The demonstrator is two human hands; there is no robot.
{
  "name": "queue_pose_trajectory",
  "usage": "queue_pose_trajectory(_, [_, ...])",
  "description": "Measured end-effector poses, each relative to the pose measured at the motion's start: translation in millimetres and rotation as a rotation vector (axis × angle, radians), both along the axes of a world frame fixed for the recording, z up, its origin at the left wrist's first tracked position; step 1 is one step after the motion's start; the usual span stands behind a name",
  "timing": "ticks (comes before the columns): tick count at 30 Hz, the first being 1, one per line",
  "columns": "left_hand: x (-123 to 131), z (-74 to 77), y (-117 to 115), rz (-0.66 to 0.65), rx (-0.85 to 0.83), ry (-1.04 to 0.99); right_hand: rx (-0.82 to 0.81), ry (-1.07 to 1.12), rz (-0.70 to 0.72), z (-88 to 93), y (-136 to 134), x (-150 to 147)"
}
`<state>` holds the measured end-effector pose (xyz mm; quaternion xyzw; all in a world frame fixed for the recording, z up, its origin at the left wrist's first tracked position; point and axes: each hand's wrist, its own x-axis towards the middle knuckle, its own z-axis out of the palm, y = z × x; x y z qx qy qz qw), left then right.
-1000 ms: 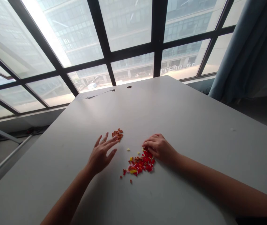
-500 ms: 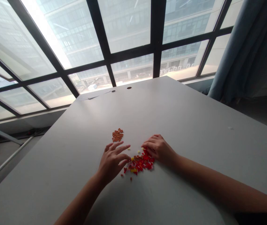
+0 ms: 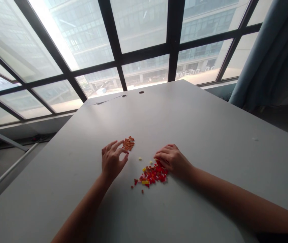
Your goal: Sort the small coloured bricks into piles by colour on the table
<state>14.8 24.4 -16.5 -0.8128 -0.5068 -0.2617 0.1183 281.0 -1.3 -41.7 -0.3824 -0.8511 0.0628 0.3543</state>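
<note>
The left hand [image 3: 111, 161] is held just beside a small pile of orange bricks [image 3: 128, 143] on a gray table [image 3: 197, 128], its fingers bent narrow, with nothing seen in them. The right hand [image 3: 173, 159] is laid curled at the edge of a red brick pile [image 3: 152, 176]; whether anything is held there cannot be told.

Small orange plastic bricks [image 3: 128, 143] form a compact, closely aligned cluster on the grey worktop [image 3: 209, 152]. Nearby, toward the viewer, red plastic bricks [image 3: 152, 175] lie in a loose, irregular scatter, with yellow bricks [image 3: 145, 182] mixed among them and stray pieces around the edge.
</note>
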Motion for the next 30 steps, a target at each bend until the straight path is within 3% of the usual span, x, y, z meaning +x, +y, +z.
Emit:
queue_pose_trajectory(3, [-3.7, -6.3, 7.8, 0.106, -0.001, -0.055, -0.003, -0.010, -0.008, -1.0, 0.4, 0.7])
queue_pose_trajectory(5, [-5.9, -5.8, 6.0, 0.099, -0.027, -0.098, 0.003, -0.020, -0.019, -1.8, 0.8, 1.3])
queue_pose_trajectory(11, [-13.7, 10.7, -20.9, -0.267, -0.339, -0.054, 0.008, -0.013, -0.020, -3.0, 0.9, 1.1])
queue_pose_trajectory(16, [-12.4, 10.3, -34.2, -0.336, -0.487, -0.037, 0.010, -0.005, -0.022, -2.2, 0.1, 0.7])
queue_pose_trajectory(25, [-3.0, 5.5, -34.8, -0.366, -0.390, -0.073, 0.004, -0.003, 0.003, -0.3, -0.1, 0.8])
queue_pose_trajectory(30, [-1.7, 4.7, -14.0, -0.201, -0.188, -0.144, -0.017, 0.002, 0.036, 5.0, -3.1, -0.9])
